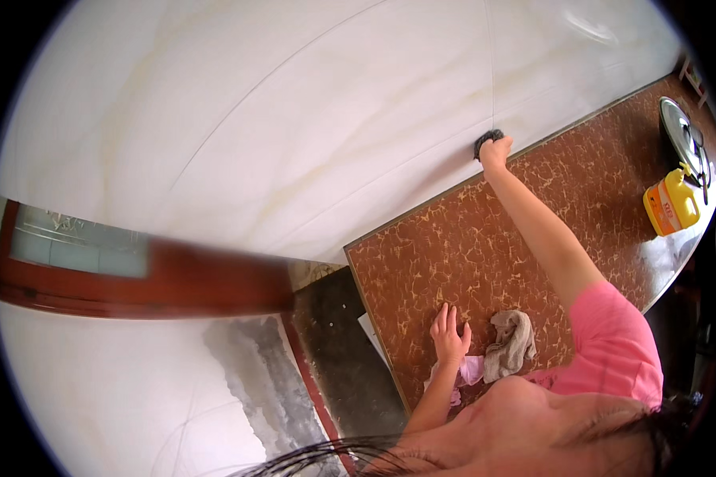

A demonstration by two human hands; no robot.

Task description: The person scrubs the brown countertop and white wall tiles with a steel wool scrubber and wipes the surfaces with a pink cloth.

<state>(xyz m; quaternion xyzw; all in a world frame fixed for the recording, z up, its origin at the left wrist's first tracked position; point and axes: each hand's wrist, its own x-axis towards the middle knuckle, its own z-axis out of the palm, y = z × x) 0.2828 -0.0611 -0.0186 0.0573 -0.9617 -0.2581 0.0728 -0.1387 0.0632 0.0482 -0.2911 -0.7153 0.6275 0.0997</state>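
Note:
My right hand reaches far out across the brown patterned tabletop and grips a dark grey scouring pad. The pad rests against the lower part of the pale marbled wall panel, just above the table's back edge. My left hand lies flat on the tabletop near me, fingers spread, holding nothing. To its right is a crumpled grey-beige cloth, and a pink cloth lies partly beside and behind my left wrist.
On the right of the table stand a yellow plastic jug with an orange label and a round metal lid or pan with a utensil. A red-brown door and a stained white wall are at the left, beside dark floor.

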